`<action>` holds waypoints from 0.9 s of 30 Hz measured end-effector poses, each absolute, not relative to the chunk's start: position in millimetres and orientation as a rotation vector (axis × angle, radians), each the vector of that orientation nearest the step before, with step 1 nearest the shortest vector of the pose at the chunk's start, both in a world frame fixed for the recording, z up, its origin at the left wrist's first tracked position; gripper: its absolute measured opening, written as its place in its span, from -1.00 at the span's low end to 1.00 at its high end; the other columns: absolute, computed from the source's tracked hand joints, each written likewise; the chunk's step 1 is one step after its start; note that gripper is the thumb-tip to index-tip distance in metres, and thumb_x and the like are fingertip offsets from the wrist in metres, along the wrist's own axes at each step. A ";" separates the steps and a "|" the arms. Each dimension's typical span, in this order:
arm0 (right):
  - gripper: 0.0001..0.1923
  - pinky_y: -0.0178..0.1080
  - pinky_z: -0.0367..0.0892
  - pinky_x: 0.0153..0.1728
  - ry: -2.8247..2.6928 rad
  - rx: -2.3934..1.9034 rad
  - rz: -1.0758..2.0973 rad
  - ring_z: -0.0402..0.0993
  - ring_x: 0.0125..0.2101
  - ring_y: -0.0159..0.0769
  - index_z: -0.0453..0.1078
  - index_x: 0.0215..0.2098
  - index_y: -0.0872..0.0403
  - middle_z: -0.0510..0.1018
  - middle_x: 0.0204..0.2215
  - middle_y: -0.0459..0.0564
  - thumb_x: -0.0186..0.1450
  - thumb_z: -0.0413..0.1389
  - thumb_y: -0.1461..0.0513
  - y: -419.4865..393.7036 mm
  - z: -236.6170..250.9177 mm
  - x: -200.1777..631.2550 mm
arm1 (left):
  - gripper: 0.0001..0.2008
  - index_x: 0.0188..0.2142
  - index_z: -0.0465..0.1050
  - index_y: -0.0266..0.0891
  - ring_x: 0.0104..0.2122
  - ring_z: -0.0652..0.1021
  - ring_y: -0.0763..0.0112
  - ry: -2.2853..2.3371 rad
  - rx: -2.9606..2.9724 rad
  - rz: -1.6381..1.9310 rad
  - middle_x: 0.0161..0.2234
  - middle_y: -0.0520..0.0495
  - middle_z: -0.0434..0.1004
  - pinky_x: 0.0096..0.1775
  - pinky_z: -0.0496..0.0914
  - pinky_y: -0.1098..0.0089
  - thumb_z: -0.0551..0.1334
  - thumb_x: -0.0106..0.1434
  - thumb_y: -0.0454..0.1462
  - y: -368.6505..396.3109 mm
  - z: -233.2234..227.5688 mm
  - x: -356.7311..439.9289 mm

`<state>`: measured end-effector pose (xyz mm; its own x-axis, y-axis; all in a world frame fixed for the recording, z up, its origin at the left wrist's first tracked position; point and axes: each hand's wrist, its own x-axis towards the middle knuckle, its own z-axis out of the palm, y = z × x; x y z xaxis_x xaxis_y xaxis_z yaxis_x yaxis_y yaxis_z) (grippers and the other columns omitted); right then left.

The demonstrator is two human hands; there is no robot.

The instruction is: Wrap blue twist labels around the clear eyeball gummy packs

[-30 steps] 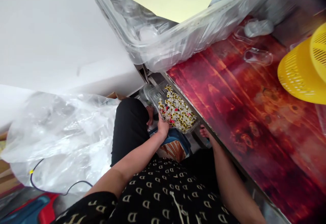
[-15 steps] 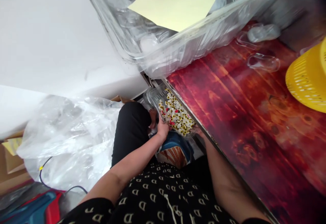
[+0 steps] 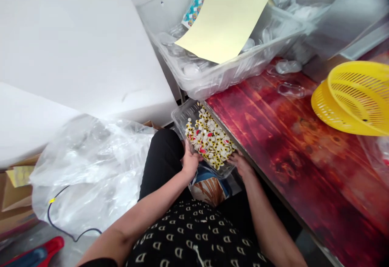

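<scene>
Below the table's edge, over my lap, is a clear plastic tray [image 3: 181,115]. Many small white and yellow pieces with dark centres [image 3: 212,141] lie in it, with a few red ones among them. My left hand [image 3: 191,159] grips the tray's near left side, fingers closed on the rim. At the near right corner my right hand [image 3: 240,162] holds the tray too, its fingers partly under the edge. The tray's far right side is hidden beneath the table top.
A reddish wooden table [image 3: 258,125] rises at right, bearing a yellow basket [image 3: 322,105] and a large clear bin [image 3: 209,86] with a pale yellow sheet [image 3: 227,24]. Clear plastic sheeting [image 3: 100,169], a dark cable [image 3: 62,230] and a cardboard box [image 3: 18,206] are at left.
My view has shifted, showing more of the yellow basket and bin. The tray has come out a little from under the table edge towards me, both hands still on it.
</scene>
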<state>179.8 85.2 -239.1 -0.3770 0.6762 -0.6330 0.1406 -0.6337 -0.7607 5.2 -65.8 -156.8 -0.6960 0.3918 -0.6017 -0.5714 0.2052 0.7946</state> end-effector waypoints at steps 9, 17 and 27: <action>-0.32 -0.23 0.56 -0.44 -1.039 -1.501 2.096 0.63 -0.41 -0.23 0.42 0.11 0.03 0.68 -0.29 0.01 -0.02 0.20 0.25 66.3 -207.1 175.7 | 0.12 0.49 -0.23 0.09 -0.45 0.55 0.59 1.671 -0.094 1.671 0.37 -0.20 0.26 -0.37 0.53 0.46 0.23 0.03 -0.48 -103.7 -107.2 5.8; -0.16 -0.30 0.56 -0.41 -1.039 -1.307 2.260 0.63 -0.34 -0.27 0.37 0.26 0.05 0.68 -0.20 0.02 -0.04 0.26 0.25 3.2 -179.3 154.5 | 0.11 0.50 -0.32 0.04 -0.48 0.57 0.46 2.010 -0.085 1.573 0.31 -0.26 0.31 -0.43 0.52 0.37 0.29 0.11 -0.39 -164.9 -58.7 6.4; -0.14 -0.28 0.53 -0.38 -1.213 -1.209 2.269 0.64 -0.27 -0.23 0.36 0.31 0.03 0.68 -0.11 0.05 0.00 0.27 0.25 8.3 -154.2 145.2 | 0.05 0.49 -0.36 -0.11 0.42 0.16 -0.07 2.368 -0.058 1.540 0.50 -0.35 -0.19 0.31 0.22 -0.03 0.26 0.26 0.11 -204.5 -25.1 -73.9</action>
<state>145.2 8.3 -154.2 -0.6017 0.5901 -0.5382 0.1196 -0.5997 -0.7912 -73.9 -204.5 -25.1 -0.9495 0.1364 -0.2826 -0.2031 0.4195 0.8847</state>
